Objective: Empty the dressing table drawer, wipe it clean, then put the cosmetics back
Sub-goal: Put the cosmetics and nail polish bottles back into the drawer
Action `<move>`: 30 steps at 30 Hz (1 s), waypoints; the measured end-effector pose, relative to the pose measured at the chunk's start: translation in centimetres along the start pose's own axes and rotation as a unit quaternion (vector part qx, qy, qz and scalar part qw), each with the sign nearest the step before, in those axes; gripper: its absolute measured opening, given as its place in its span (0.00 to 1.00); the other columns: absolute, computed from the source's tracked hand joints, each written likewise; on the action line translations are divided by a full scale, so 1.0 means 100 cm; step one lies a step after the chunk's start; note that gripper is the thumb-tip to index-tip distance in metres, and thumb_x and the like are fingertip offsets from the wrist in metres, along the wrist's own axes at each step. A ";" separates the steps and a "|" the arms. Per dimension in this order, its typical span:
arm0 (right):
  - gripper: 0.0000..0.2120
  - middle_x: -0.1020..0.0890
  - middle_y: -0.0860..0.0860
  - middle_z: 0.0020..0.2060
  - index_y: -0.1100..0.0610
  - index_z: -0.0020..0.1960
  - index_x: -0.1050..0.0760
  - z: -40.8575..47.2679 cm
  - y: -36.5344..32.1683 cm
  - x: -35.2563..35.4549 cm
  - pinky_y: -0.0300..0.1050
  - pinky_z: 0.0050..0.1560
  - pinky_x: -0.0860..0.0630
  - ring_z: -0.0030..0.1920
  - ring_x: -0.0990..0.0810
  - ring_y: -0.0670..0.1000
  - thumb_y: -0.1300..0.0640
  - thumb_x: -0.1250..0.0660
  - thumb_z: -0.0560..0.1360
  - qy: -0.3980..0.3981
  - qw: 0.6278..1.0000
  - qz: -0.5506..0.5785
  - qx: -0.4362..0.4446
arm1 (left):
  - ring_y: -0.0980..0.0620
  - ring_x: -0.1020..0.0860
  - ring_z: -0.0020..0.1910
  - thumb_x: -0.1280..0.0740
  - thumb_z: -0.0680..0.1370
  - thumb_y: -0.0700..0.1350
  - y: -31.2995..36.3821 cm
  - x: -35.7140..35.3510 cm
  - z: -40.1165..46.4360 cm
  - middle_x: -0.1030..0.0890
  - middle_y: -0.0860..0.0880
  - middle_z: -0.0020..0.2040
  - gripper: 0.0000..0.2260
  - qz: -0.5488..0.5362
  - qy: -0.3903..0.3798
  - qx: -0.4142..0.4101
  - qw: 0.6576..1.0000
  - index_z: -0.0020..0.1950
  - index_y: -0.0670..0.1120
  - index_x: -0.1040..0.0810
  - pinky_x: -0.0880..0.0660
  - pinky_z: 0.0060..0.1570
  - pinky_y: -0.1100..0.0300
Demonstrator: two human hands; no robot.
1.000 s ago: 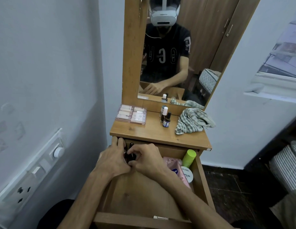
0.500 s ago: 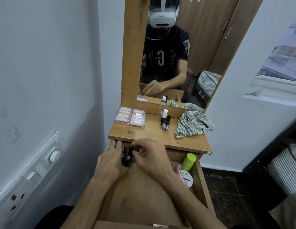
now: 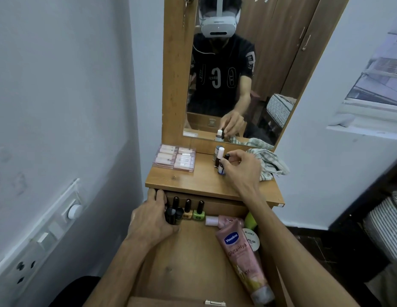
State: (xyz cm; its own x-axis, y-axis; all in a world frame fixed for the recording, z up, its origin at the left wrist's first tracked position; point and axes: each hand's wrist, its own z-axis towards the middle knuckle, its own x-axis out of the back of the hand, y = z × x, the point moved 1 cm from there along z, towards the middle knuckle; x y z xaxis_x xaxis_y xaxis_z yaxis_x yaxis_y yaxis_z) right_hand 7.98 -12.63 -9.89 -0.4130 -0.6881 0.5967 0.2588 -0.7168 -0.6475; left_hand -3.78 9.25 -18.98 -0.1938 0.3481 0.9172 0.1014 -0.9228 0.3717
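Wooden drawer (image 3: 177, 271) stands pulled out under the dressing table (image 3: 193, 180). At its back left corner the left hand (image 3: 152, 220) has its fingers curled round a dark nail polish bottle (image 3: 171, 214), one of a row with a yellow bottle (image 3: 187, 210) and a green bottle (image 3: 198, 210) upright along the back wall. Up on the table top lies a clear pack of small tubes (image 3: 175, 160). Further right in the drawer a pink lotion tube (image 3: 241, 253) lies flat beside a white round jar (image 3: 251, 239). Above, the right hand (image 3: 241, 168) pinches the cap of a small dark bottle (image 3: 223, 166) standing on the table top with two others, just left of a checked cloth (image 3: 270, 162)
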 end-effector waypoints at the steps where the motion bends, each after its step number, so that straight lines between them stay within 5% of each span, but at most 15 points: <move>1: 0.10 0.13 0.44 0.41 0.53 0.54 0.13 -0.001 0.000 0.001 0.50 0.54 0.17 0.43 0.17 0.41 0.53 0.24 0.73 0.002 1.000 0.010 0.003 | 0.53 0.23 0.49 0.23 0.64 0.65 0.000 0.000 0.000 0.32 0.53 0.59 0.34 0.000 -0.002 0.001 1.000 0.58 0.53 0.37 0.20 0.51 0.52; 7: 0.06 0.15 0.38 0.38 0.51 0.50 0.14 -0.040 -0.005 0.026 0.32 0.44 0.19 0.41 0.16 0.37 0.55 0.23 0.73 0.017 0.995 0.090 0.048 | 0.50 0.21 0.52 0.22 0.62 0.65 0.001 -0.001 0.002 0.31 0.53 0.59 0.35 0.003 -0.007 0.003 1.000 0.58 0.53 0.37 0.20 0.51 0.52; 13: 0.07 0.15 0.41 0.35 0.47 0.47 0.14 -0.103 -0.003 0.002 0.33 0.43 0.19 0.40 0.16 0.38 0.58 0.22 0.72 -0.182 0.978 0.099 0.011 | 0.49 0.20 0.53 0.23 0.61 0.68 0.005 -0.001 -0.001 0.30 0.51 0.60 0.37 0.016 0.005 0.021 1.000 0.59 0.51 0.35 0.19 0.50 0.50; 20: 0.08 0.19 0.37 0.33 0.50 0.49 0.13 -0.118 0.005 -0.049 0.21 0.38 0.28 0.36 0.21 0.29 0.55 0.21 0.71 -0.239 0.971 0.024 0.018 | 0.47 0.20 0.52 0.28 0.67 0.70 0.014 0.001 -0.003 0.31 0.49 0.60 0.35 0.052 0.026 0.033 0.998 0.60 0.48 0.34 0.21 0.45 0.51; 30: 0.17 0.13 0.47 0.47 0.52 0.60 0.17 -0.127 0.012 -0.058 0.41 0.51 0.16 0.47 0.15 0.42 0.61 0.22 0.72 -0.247 0.967 0.032 0.046 | 0.48 0.20 0.53 0.23 0.64 0.68 0.013 0.002 -0.003 0.31 0.49 0.61 0.37 0.045 0.010 0.022 0.999 0.61 0.48 0.34 0.21 0.47 0.53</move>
State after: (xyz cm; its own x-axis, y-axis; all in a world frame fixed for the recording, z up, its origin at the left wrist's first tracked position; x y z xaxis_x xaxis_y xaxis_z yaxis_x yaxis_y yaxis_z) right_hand -0.39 -8.02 -20.14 0.0671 -0.6846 0.7259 0.3567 -0.6630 -0.6582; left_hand -3.98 8.04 -18.39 -0.2006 0.2603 0.9445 0.1623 -0.9419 0.2940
